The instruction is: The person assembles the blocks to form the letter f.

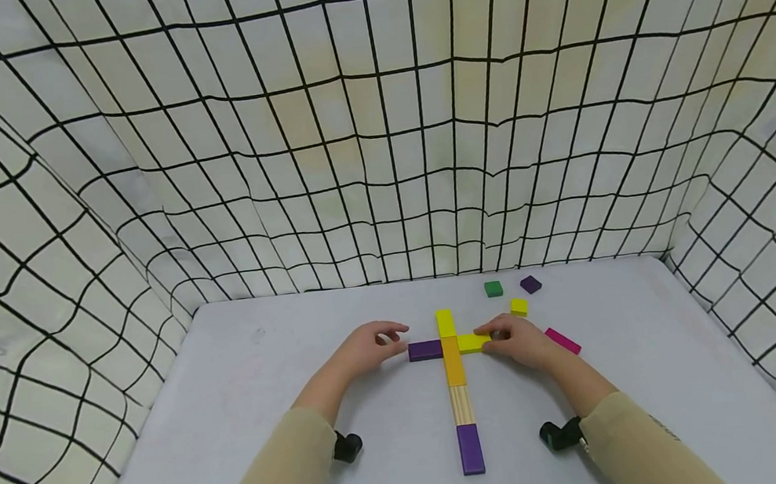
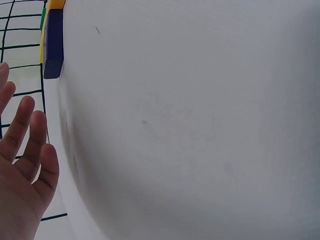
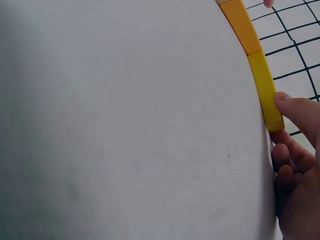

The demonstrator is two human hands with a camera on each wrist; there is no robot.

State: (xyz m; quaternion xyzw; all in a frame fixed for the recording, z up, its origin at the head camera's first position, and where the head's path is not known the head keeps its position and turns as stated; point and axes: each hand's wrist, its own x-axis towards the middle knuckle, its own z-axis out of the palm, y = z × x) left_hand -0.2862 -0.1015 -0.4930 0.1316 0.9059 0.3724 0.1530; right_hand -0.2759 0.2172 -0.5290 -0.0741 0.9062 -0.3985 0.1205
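Observation:
A cross of flat blocks lies on the white table. Its upright runs from a yellow block (image 1: 445, 323) through an orange block (image 1: 453, 361) and a pale wooden block (image 1: 461, 405) to a purple block (image 1: 470, 449). A dark purple block (image 1: 425, 351) forms the left arm, and another yellow block (image 1: 471, 343) the right arm. My right hand (image 1: 522, 340) pinches that right yellow block at its outer end, thumb on its near side in the right wrist view. Just off the dark purple block's outer end, my left hand (image 1: 371, 346) holds nothing, its fingers loosely bent.
Beyond my right hand lie a green block (image 1: 494, 288), a small dark purple block (image 1: 530, 284) and a small yellow block (image 1: 519, 307). A magenta block (image 1: 563, 341) sits right of that hand. Black netting (image 1: 384, 140) over white walls surrounds the table (image 1: 271, 412).

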